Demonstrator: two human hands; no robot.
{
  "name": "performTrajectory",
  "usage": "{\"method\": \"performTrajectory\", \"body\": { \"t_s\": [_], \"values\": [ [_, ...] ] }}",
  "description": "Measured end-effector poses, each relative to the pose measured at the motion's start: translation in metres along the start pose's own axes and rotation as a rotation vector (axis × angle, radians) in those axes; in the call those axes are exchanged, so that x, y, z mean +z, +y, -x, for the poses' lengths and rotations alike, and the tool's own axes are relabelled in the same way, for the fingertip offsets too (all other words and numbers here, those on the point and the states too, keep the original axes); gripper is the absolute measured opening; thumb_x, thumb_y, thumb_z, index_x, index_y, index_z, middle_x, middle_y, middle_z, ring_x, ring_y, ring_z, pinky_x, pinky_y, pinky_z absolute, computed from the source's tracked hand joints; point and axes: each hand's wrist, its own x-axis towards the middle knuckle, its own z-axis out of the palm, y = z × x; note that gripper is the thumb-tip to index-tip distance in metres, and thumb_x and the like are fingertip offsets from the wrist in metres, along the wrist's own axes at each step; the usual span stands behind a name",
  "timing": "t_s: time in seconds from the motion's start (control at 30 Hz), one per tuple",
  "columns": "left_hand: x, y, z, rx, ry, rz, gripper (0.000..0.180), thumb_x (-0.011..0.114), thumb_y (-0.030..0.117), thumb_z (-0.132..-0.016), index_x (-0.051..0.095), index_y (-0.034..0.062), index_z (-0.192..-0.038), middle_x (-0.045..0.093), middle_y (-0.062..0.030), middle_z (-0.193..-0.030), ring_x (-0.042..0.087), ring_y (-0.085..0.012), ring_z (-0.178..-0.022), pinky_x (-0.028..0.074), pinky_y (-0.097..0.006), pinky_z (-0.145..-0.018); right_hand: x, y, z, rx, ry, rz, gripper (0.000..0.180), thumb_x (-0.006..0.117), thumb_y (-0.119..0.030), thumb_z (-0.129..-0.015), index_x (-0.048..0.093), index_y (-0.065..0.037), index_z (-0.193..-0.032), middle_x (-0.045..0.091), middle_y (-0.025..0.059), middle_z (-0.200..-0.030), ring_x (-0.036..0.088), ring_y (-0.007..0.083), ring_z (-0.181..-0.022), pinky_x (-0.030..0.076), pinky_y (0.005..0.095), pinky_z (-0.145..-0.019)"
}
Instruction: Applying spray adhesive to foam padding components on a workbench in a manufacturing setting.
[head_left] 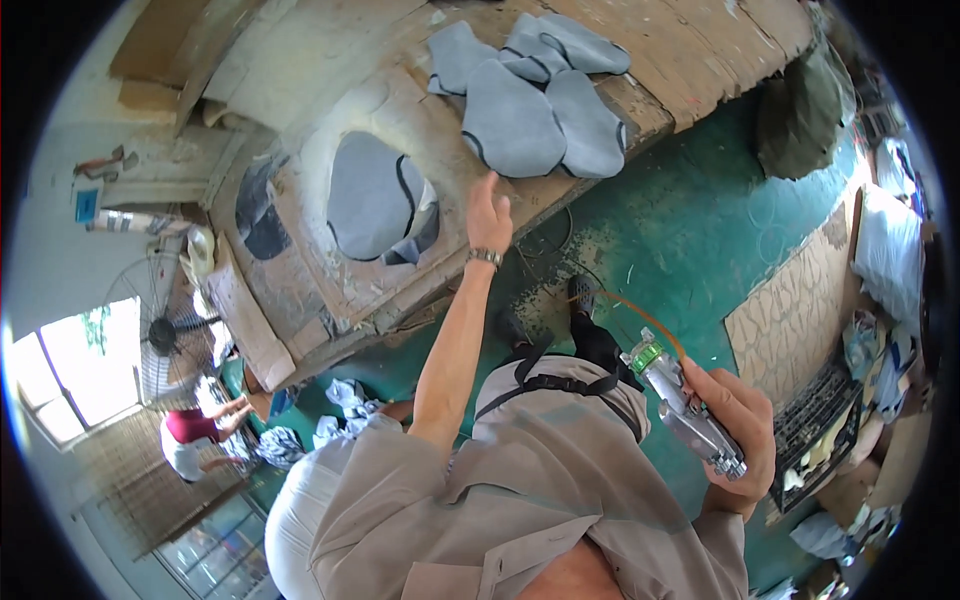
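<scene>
My left hand (489,222), a watch on its wrist, reaches over the near edge of the worktable (420,285). Its fingers are stretched out and hold nothing, close to a grey fabric piece (515,122) with dark curved edging. That piece lies in a group with several similar grey pieces (585,115). Left of the hand, another grey piece (368,195) rests on a pale, crusted patch, a folded grey part (415,235) partly under it. Out to the right, my right hand (740,425) is closed around a metal spray gun (680,400) with a green ring and an orange hose (640,308).
A dark scrap (262,212) lies at the table's left. A fan (165,335) stands beyond it, near a person in red and white (192,435). On the green floor (690,220), a patterned board (790,290) and a black crate (815,410) sit at right. A dark cloth bundle (805,110) hangs upper right.
</scene>
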Motion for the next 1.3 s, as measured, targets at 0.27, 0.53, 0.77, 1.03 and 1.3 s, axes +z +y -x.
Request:
{"method": "performTrajectory", "body": {
  "t_s": [0.27,0.53,0.77,1.03,1.3],
  "values": [
    [-0.076,-0.112,0.219,-0.397,-0.350,-0.024,0.023,0.067,0.019,-0.093,0.075,0.0121,-0.113,0.076,-0.0155,-0.105,0.073,-0.0338,-0.098,0.057,-0.043,-0.085,0.009,-0.030,-0.032,-0.110,-0.129,0.207,0.078,0.062,-0.055,-0.085,0.067,0.010,-0.129,0.062,0.0161,-0.079,0.065,0.0275,-0.070,0.047,0.0337,-0.065],
    [-0.125,-0.174,0.387,-0.828,-0.294,-0.182,0.025,0.071,0.016,-0.090,0.078,0.0141,-0.114,0.078,-0.0140,-0.093,0.076,-0.0272,-0.088,0.059,-0.038,-0.080,0.055,-0.066,-0.051,-0.197,-0.048,0.387,0.055,0.073,-0.019,-0.078,0.071,0.004,-0.127,0.063,0.0129,-0.079,0.062,0.0223,-0.070,0.045,0.0314,-0.064],
    [-0.138,-0.225,0.413,-1.147,-0.312,0.179,0.027,0.066,0.015,-0.095,0.077,0.0110,-0.120,0.078,-0.0041,-0.094,0.074,-0.0148,-0.083,0.060,-0.033,-0.068,0.114,-0.127,-0.037,-0.330,-0.219,0.486,0.063,0.080,-0.010,-0.075,0.065,0.004,-0.135,0.063,0.0125,-0.080,0.066,0.0254,-0.068,0.051,0.0327,-0.063],
    [-0.158,-0.266,0.435,-1.321,-0.292,0.385,0.027,0.061,0.011,-0.094,0.077,0.0119,-0.116,0.077,-0.0037,-0.095,0.074,-0.0153,-0.080,0.060,-0.034,-0.065,0.187,-0.166,-0.008,-0.082,0.002,0.507,0.057,0.076,-0.014,-0.074,0.071,0.004,-0.128,0.068,0.0156,-0.089,0.066,0.0258,-0.079,0.049,0.0323,-0.075],
    [-0.174,-0.285,0.453,-1.420,-0.339,0.393,0.020,0.064,0.015,-0.094,0.080,0.0143,-0.106,0.078,-0.0021,-0.090,0.073,-0.0131,-0.076,0.061,-0.034,-0.062,0.243,-0.198,0.004,-0.200,0.027,0.581,0.058,0.075,-0.011,-0.073,0.070,0.006,-0.128,0.069,0.0179,-0.088,0.067,0.0254,-0.077,0.050,0.0316,-0.075]
  ]
}}
